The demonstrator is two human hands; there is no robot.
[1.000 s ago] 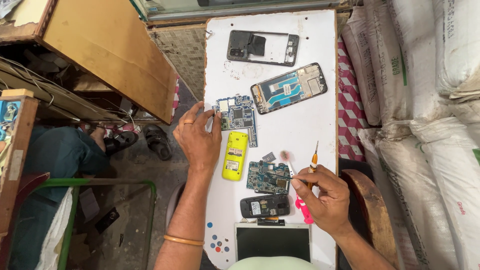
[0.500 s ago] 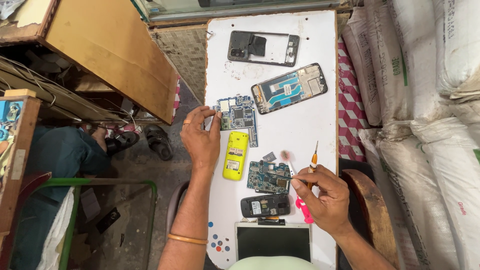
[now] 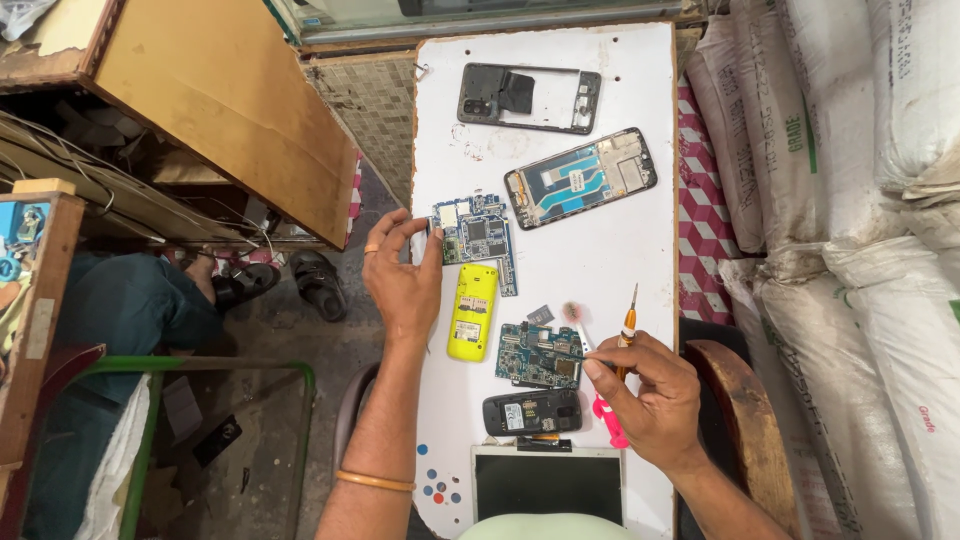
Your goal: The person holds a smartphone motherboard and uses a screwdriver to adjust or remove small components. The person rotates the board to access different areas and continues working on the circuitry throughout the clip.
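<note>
My left hand (image 3: 402,277) rests at the left edge of a white table (image 3: 620,240), its fingertips touching a blue phone circuit board (image 3: 478,236). A yellow phone body (image 3: 472,312) lies just below that board. My right hand (image 3: 648,395) holds an orange-handled screwdriver (image 3: 628,325) and a pink toothbrush (image 3: 592,372), its fingers beside a second blue-green circuit board (image 3: 538,356). A small black phone (image 3: 531,412) lies below that board.
At the table's far end lie a black phone frame (image 3: 528,97) and an opened phone chassis (image 3: 580,177). A dark tablet (image 3: 546,482) sits at the near edge. White sacks (image 3: 860,200) stack along the right. A wooden panel (image 3: 215,95) and sandals (image 3: 318,283) are left.
My left hand has shifted slightly down along the table edge, still at the upper circuit board. My right hand has hardly moved.
</note>
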